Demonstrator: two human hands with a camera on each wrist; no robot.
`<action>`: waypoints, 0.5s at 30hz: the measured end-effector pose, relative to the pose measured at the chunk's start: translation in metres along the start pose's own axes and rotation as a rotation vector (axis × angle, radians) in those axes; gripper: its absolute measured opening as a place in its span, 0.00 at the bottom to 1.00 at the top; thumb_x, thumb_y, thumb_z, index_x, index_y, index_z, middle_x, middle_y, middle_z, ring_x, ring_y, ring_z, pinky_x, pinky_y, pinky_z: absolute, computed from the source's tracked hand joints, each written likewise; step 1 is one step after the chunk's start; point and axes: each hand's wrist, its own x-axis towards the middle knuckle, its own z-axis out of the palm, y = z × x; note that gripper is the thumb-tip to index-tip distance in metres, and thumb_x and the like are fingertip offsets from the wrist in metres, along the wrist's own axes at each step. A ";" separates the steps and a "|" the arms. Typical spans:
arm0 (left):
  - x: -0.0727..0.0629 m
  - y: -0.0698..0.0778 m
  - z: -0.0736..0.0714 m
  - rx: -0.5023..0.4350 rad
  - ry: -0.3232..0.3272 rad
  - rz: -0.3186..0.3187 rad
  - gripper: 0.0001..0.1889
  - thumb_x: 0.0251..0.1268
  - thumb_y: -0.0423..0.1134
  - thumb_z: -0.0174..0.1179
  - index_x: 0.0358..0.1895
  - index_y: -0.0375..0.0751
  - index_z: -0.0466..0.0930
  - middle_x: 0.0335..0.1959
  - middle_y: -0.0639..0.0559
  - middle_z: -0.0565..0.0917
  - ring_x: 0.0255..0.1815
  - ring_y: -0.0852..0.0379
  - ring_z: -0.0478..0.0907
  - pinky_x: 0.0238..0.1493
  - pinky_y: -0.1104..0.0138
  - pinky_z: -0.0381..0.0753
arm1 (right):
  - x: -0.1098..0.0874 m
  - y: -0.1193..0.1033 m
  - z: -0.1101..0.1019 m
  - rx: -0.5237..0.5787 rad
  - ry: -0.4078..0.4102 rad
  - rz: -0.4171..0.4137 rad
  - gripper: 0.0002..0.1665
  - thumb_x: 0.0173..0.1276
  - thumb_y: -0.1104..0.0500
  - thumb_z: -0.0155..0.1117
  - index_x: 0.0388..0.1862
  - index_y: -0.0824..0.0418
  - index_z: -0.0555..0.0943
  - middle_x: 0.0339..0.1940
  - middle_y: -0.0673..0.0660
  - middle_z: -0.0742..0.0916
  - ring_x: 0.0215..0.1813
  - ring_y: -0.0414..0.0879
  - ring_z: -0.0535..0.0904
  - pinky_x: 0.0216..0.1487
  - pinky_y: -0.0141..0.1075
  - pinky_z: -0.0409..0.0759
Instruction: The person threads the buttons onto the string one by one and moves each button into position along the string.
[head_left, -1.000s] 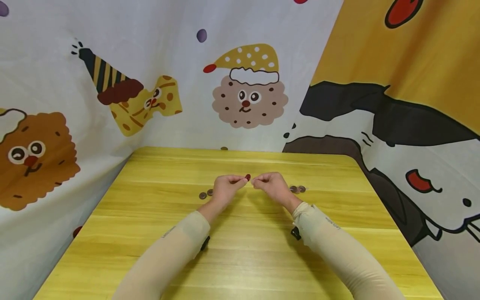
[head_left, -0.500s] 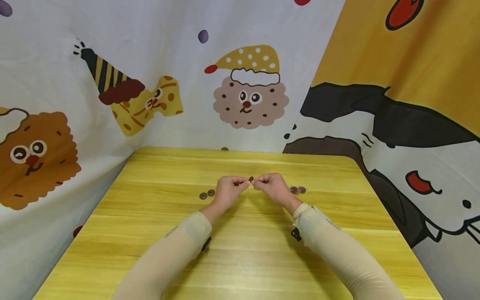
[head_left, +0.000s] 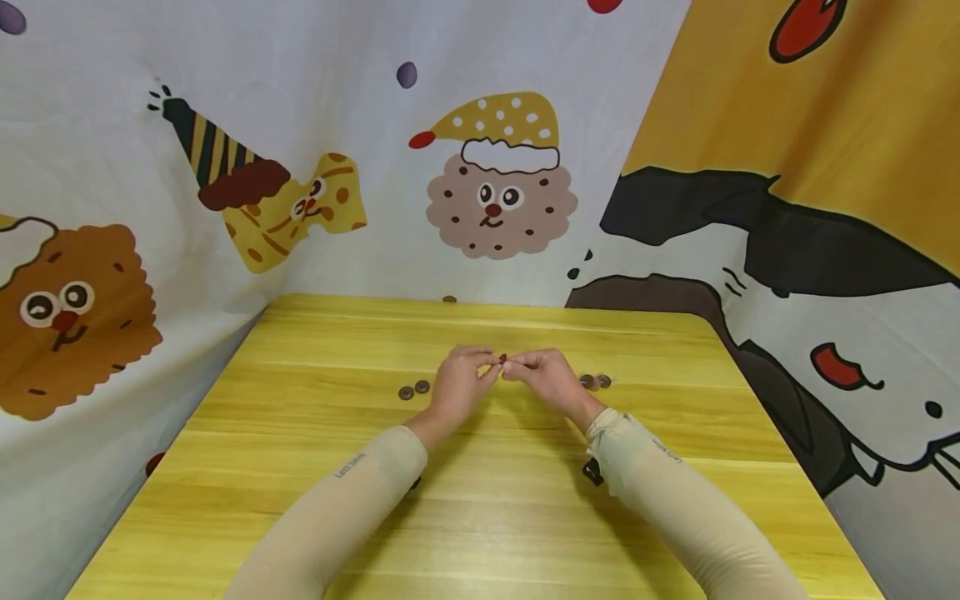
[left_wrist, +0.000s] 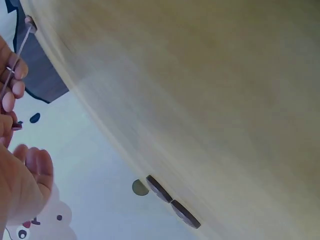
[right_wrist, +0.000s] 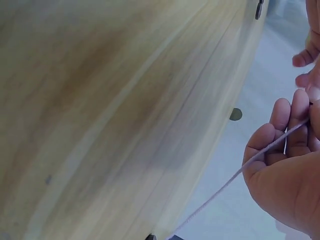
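Note:
A small dark red button sits between the fingertips of both hands, above the far half of the table. My left hand pinches it from the left; fingers partly cover it. From the right, my right hand holds a pale string, which runs across its fingers and down toward the table in the right wrist view. Two brown round buttons lie close together right of the right hand, near the string's lower end. Another pair of brown buttons lies flat left of the left hand.
The wooden table has its far edge against a white printed cloth. A yellow and black printed part of the cloth hangs on the right. A black wrist mount shows beneath the right sleeve.
My left hand has moved right, bringing the red button to the right fingertips. Its upper fingers have since lifted and shifted. The right hand and the table buttons stay nearly in place.

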 end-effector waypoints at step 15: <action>0.001 0.002 0.002 -0.144 -0.065 -0.070 0.15 0.73 0.42 0.71 0.56 0.41 0.82 0.56 0.47 0.92 0.57 0.49 0.90 0.54 0.59 0.90 | 0.002 0.002 -0.002 0.035 0.033 0.032 0.20 0.78 0.40 0.68 0.50 0.53 0.94 0.48 0.55 0.95 0.62 0.55 0.88 0.74 0.60 0.77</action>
